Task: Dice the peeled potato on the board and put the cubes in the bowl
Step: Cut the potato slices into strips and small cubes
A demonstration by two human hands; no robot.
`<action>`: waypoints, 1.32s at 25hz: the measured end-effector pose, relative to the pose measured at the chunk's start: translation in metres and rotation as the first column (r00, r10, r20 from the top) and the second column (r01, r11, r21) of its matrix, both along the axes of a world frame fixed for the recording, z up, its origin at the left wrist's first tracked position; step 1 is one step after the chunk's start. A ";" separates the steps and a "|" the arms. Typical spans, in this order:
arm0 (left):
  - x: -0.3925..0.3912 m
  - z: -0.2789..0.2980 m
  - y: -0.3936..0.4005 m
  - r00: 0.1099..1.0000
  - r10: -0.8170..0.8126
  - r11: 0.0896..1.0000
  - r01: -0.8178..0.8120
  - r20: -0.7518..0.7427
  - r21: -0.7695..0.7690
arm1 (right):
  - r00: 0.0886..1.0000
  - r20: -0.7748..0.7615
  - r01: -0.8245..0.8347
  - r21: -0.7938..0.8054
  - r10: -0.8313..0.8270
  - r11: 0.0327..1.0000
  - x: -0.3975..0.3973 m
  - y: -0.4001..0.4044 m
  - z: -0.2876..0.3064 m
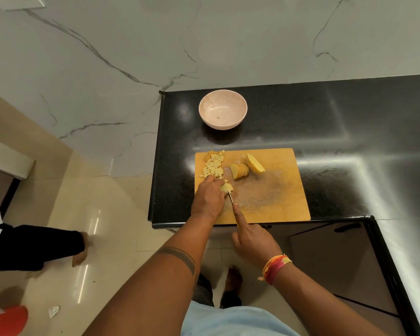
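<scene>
A wooden cutting board lies on the black counter. My left hand holds down a small stack of potato slices at the board's left side. My right hand grips a knife, index finger stretched along its spine, blade against the held potato. Several cut cubes lie in a pile at the board's far left corner. A fanned row of slices and a potato half rest near the board's far middle. The pink bowl stands behind the board with no cubes in it.
The black counter stretches to the right and ends just left of the board. A marble wall rises behind. Another person's leg and foot stand on the tiled floor at left. My own feet show below the counter edge.
</scene>
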State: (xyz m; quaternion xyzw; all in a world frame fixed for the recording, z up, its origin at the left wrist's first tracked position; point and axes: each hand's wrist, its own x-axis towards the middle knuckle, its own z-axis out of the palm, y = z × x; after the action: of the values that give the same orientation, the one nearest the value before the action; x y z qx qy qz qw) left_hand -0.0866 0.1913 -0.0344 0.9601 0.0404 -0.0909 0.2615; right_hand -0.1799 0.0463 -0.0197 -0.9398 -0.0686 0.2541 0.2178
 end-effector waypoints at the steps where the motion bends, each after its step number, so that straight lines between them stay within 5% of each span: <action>1: 0.000 0.000 0.000 1.000 0.001 1.000 -0.001 0.002 0.002 | 1.000 -0.004 -0.001 0.003 0.001 1.000 -0.002 -0.002 0.000; 12: -0.007 -0.002 0.007 1.000 0.023 0.997 -0.023 -0.004 -0.071 | 0.998 0.031 0.049 0.139 -0.054 0.989 0.022 0.009 -0.001; 33: -0.002 -0.001 0.002 0.996 0.092 0.995 -0.092 -0.004 -0.047 | 0.999 -0.028 -0.023 0.013 0.023 1.000 0.002 0.006 -0.005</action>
State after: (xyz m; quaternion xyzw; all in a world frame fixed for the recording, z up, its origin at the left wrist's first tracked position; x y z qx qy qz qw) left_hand -0.0884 0.1932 -0.0353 0.9507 0.0826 -0.0806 0.2879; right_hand -0.1783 0.0520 -0.0244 -0.9339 -0.0780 0.2694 0.2217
